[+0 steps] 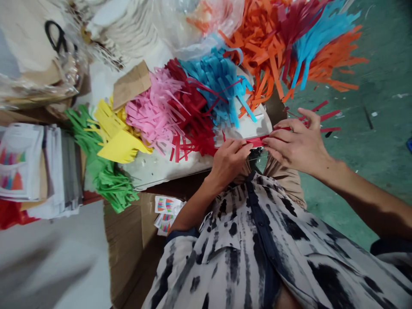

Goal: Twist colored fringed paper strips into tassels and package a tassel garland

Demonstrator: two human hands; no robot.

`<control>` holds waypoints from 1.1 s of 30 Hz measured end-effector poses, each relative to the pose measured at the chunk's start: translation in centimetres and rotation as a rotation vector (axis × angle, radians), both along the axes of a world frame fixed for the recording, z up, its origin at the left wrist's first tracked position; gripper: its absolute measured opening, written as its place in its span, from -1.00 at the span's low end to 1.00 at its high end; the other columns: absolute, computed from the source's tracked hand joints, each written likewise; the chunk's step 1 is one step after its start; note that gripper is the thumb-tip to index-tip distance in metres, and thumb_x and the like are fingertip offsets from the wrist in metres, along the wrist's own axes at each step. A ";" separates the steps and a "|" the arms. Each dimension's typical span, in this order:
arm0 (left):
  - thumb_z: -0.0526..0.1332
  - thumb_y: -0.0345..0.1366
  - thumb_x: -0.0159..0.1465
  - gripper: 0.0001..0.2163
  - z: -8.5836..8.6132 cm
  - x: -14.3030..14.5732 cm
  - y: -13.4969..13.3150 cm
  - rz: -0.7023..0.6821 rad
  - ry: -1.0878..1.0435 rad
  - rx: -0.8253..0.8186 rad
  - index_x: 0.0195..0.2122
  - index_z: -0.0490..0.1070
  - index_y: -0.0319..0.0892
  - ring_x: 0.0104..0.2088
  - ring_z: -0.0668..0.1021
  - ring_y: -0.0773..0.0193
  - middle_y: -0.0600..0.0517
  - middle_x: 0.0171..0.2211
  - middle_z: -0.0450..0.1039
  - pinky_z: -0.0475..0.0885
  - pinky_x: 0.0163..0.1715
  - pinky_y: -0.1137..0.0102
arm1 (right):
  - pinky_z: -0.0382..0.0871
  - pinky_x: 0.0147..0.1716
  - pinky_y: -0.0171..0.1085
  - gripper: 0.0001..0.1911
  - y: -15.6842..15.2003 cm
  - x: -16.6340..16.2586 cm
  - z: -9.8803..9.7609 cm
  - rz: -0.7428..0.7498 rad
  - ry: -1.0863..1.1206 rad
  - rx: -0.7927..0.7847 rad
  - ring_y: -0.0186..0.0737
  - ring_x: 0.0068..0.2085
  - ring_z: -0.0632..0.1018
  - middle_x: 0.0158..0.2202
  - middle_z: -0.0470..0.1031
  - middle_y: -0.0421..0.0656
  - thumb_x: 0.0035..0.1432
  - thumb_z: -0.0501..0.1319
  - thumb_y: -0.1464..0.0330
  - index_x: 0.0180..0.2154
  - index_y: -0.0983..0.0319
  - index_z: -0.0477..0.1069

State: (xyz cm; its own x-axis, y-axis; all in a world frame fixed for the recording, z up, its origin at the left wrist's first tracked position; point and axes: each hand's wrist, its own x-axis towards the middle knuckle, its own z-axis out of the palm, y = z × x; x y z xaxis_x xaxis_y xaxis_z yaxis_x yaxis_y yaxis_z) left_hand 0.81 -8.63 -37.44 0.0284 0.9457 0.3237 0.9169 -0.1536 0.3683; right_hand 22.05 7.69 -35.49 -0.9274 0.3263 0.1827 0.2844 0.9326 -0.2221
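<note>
A red fringed tissue-paper tassel [256,142] stretches between my two hands at the table's near edge, in front of my lap. My left hand [229,159] pinches one part of it, with cut strips spreading out to the left. On the other side my right hand [294,141] grips the red paper, its fingers curled round it and several strips sticking out to the right. Just beyond the left hand lie a dark red fringe pile [193,109] and a blue fringe pile [220,79].
Pink [156,107], yellow [117,137] and green fringes [106,171] lie along the table. Orange fringes [257,38] overhang its right end. Black-handled scissors [55,36] rest at the back left, above stacked printed packets [22,163]. An open cardboard box [124,249] stands below.
</note>
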 end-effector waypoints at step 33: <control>0.34 -0.26 0.51 -0.88 0.5 -1.1 0.5 0.334 0.021 -0.039 0.02 0.63 -0.04 0.01 0.58 0.00 -0.07 -0.02 0.68 0.43 0.09 0.07 | -0.04 0.49 0.43 -0.72 -0.9 -2.9 1.0 -0.151 -0.009 -0.065 0.23 0.29 0.51 0.09 0.72 -0.08 0.55 0.17 0.27 0.09 0.00 0.65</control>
State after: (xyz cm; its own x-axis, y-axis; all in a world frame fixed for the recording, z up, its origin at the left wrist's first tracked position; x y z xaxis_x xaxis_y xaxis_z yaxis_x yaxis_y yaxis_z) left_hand -0.33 -8.14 -36.92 -0.2786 0.9155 0.2902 0.9219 0.1702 0.3481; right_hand 19.18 6.75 -34.47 -0.8686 0.4728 0.1483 0.4222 0.8629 -0.2777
